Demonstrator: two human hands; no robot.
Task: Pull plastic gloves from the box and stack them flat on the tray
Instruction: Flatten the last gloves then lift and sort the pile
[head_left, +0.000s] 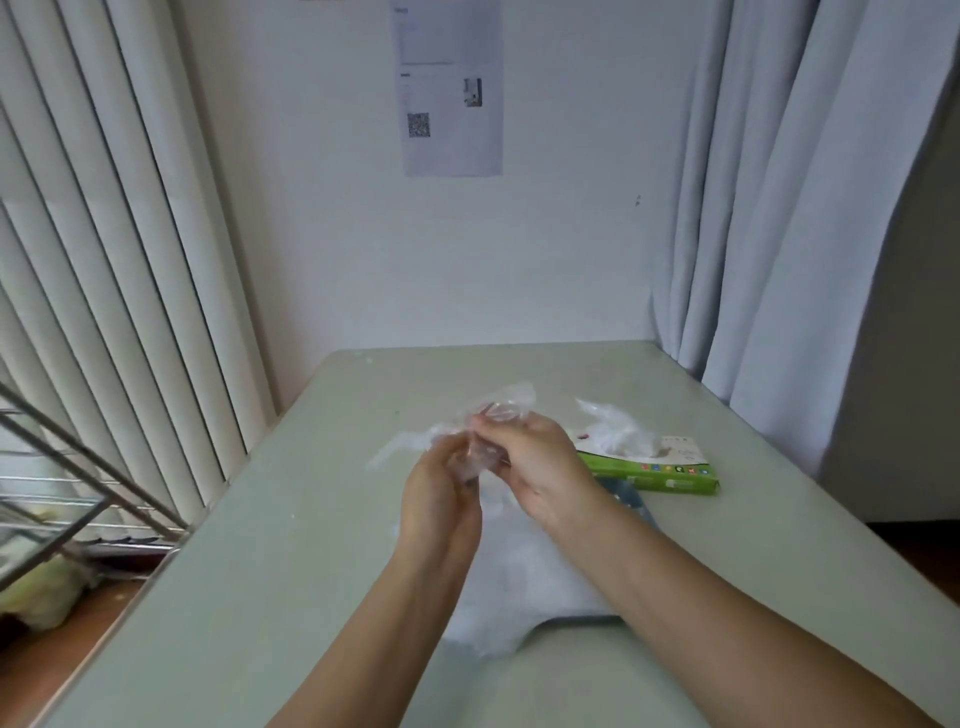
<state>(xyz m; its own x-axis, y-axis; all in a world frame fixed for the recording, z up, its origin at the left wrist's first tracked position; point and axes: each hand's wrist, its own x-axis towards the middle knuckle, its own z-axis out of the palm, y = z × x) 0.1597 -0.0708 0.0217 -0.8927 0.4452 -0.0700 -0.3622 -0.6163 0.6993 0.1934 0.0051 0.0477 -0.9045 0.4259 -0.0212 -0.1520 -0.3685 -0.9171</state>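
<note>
The left hand (436, 488) and the right hand (530, 462) are held together above the desk (311, 519). The fingers of each hand are curled and pinch one crumpled clear glove (498, 410). A loose part of the film trails toward the left.

The green box (670, 475) lies on the desk just right of the right hand. A tuft of further gloves (618, 431) stands out of its top opening. A white heap of stacked gloves (524, 577) lies below the forearms. A blue-grey edge beside the heap is probably the tray (626, 493); the arms hide most of it.

Handling, as judged:
- The glove is thin film, very light and limp. It has no stiffness and clings to itself.
- The film is slippery, so a fingertip pinch holds better than a flat palm.
- Grip at the cuff edge with one hand and at the finger end with the other, then draw apart to flatten the glove.
- Pull gently, because the film probably stretches or tears.
</note>
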